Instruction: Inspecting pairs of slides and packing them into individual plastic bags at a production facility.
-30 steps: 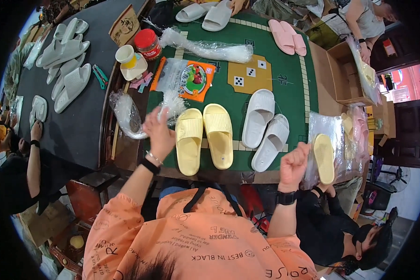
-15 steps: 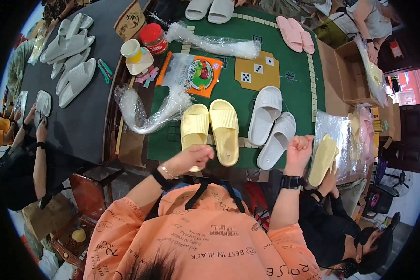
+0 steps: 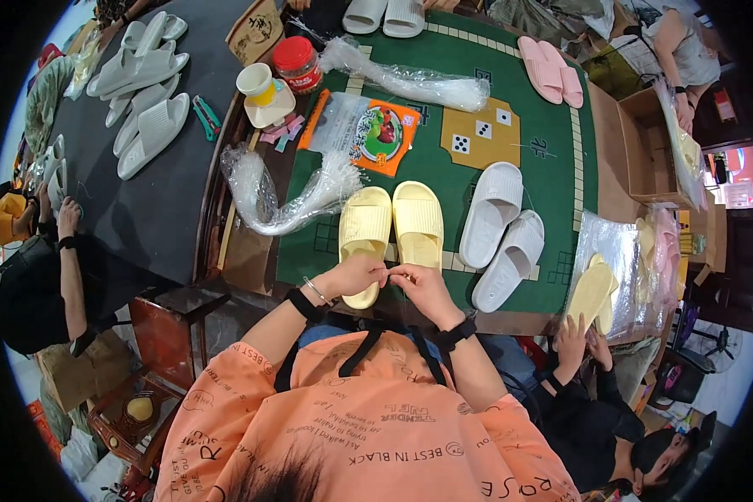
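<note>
A pair of pale yellow slippers (image 3: 417, 219) lies side by side on the green table mat, toes pointing away from me. Over their heel ends my left hand (image 3: 358, 274) and my right hand (image 3: 425, 289) meet fingertip to fingertip. Both are closed in a pinch; whatever they hold is too small to make out. My left hand hides part of the left slipper's sole, and the right slipper's heel is behind my right hand. To the right lies a light grey pair of slippers (image 3: 491, 209). Bundles of clear plastic strands (image 3: 263, 201) rest in wrapping to the left.
Beyond the slippers are an orange-and-clear bag (image 3: 364, 134), a red-lidded jar (image 3: 297, 65) and a yellow-and-white cup (image 3: 257, 84). Pink slippers (image 3: 550, 72) lie far right. A co-worker's hands (image 3: 571, 343) touch yellow slippers (image 3: 594, 293) on clear plastic. Grey slippers (image 3: 152, 134) cover part of the dark table.
My right hand has come left from beside the grey slippers to meet my left hand, which has shifted slightly right. The view has moved a little. The co-worker's yellow slippers now lie on the plastic.
</note>
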Tool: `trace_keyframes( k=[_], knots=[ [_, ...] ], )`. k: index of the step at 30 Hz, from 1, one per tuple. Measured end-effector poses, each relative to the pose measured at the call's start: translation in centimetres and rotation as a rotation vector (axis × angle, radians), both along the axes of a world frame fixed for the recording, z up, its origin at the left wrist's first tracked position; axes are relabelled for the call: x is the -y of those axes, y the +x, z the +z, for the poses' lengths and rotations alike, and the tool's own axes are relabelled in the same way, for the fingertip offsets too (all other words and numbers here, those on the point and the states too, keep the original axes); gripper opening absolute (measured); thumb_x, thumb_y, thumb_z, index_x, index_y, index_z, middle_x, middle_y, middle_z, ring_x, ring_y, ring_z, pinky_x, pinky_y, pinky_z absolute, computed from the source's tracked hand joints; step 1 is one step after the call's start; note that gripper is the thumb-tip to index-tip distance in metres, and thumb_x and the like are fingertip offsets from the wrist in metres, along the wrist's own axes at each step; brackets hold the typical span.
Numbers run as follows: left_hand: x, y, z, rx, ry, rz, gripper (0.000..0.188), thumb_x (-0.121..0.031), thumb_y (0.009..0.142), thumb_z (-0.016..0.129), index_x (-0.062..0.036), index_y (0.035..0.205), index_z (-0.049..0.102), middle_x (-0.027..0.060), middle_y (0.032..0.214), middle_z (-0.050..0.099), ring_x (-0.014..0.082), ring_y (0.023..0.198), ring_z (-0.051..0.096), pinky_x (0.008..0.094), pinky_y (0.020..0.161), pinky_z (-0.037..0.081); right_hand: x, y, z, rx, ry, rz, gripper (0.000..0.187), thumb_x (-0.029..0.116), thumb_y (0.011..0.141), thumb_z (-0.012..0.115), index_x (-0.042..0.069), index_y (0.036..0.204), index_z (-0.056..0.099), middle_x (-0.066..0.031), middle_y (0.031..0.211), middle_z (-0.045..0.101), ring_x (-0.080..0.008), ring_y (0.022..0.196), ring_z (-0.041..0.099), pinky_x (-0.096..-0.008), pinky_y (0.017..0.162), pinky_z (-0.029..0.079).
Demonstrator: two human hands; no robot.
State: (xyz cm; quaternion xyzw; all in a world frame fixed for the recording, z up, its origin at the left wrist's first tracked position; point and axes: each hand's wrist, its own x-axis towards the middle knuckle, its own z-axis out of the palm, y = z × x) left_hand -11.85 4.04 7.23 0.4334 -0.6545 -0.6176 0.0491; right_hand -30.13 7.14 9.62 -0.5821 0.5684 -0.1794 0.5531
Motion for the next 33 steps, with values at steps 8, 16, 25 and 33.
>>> trace_keyframes(
  k=[8,16,25,33],
  knots=[
    [1.3,1.1,-1.3,0.120,-0.660,0.298,0.015,-0.002,0.073,0.050,0.0004,0.083,0.061,0.0181,0.077,0.056,0.0342,0.075,0.054,0.0403,0.069,0.044,-1.3,1.8,-6.1,-0.001,0.205,-0.142,0.014,0.009,0.081,0.053,-0.003,0.081,0.061,-0.0088,0.064,0.062,-0.0123,0.057,0.059,-0.0250,0.056,0.045],
    [7.2,0.6,-4.4,0.234,-0.631,0.313,0.028,0.006,0.071,0.045,0.0008,0.096,0.057,0.0191,0.089,0.057,0.0349,0.091,0.053,0.0390,0.080,0.043,-0.8,5.2,-8.3,0.207,0.353,-0.519,0.019,0.012,0.083,0.055,-0.005,0.082,0.062,-0.0067,0.067,0.063,-0.0113,0.059,0.056,-0.0229,0.057,0.043],
    [10.5,0.2,-8.1,0.484,-0.410,0.264,0.014,-0.014,0.075,0.056,-0.0036,0.083,0.062,0.0176,0.078,0.061,0.0340,0.073,0.059,0.0395,0.067,0.048,0.6,10.0,-9.7,-0.146,0.059,-0.778,0.023,0.022,0.083,0.053,0.002,0.084,0.065,-0.0079,0.062,0.063,-0.0183,0.056,0.060,-0.0294,0.055,0.045],
    [11.2,-1.8,-7.5,0.723,-0.256,0.195,0.035,-0.034,0.080,0.048,-0.0040,0.087,0.063,0.0158,0.092,0.062,0.0326,0.090,0.057,0.0432,0.077,0.044,2.2,11.6,-9.8,-0.398,-0.032,-0.924,0.021,0.021,0.077,0.055,0.002,0.079,0.064,-0.0183,0.072,0.061,-0.0362,0.066,0.058,-0.0403,0.060,0.045]
  ],
)
